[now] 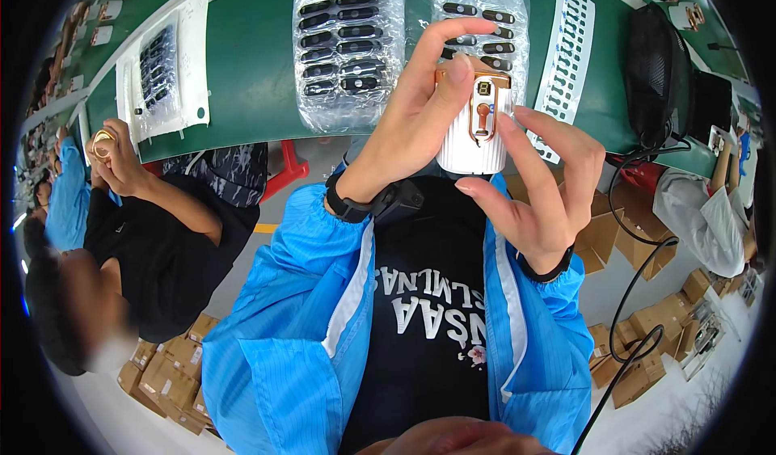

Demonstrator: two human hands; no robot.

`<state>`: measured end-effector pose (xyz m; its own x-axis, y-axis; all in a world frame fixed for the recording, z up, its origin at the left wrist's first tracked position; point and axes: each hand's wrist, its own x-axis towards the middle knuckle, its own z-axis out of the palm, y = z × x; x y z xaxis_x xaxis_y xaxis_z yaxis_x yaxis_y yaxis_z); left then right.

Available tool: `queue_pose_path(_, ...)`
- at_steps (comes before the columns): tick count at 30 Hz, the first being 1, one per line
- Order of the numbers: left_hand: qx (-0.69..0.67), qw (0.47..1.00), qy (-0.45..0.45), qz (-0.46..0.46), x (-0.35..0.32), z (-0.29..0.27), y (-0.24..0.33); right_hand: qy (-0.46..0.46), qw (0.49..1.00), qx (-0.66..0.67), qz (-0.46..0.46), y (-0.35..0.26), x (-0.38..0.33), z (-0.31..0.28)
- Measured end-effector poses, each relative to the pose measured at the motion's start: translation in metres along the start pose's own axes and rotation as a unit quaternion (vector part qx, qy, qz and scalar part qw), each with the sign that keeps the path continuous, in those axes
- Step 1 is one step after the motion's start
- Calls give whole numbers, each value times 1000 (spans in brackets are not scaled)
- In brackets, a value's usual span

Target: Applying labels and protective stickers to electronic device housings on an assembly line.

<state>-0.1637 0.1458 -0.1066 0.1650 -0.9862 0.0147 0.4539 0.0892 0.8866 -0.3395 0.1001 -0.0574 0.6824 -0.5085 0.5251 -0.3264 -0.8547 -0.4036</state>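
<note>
Above the near edge of the green table I hold up a small white ribbed device [472, 155] with copper-coloured trim, a tiny digit display and a copper key-shaped mark on its face. My left hand [416, 111] grips it by its upper left side, thumb near the top and index finger stretched out beyond it. Fingers apart, my right hand [550, 180] is at the device's right side. Its index fingertip overlaps the right edge of the face, while the thumb stays off below. The fingers behind the device are hidden.
Clear plastic packs [349, 51] of black oval parts lie on the green table [242, 67]. To the right are a white strip [566, 51] of small dark pieces and a black mesh bag [659, 83] near a black cable [618, 309]. At left, a co-worker's hand [121, 160] holds a gold ring-shaped part.
</note>
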Motion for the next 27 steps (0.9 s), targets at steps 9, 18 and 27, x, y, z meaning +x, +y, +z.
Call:
queue_pose_path(9,12,1000,15,-10,1,4,7,-14,996,-30,-77,5,4,-4)
queue_pose_path(18,-1,1000,24,-7,1,5,7,41,995,88,14,6,5,-2)
queue_pose_path(27,100,993,31,50,-1,5,5,35,987,147,60,4,4,-2)
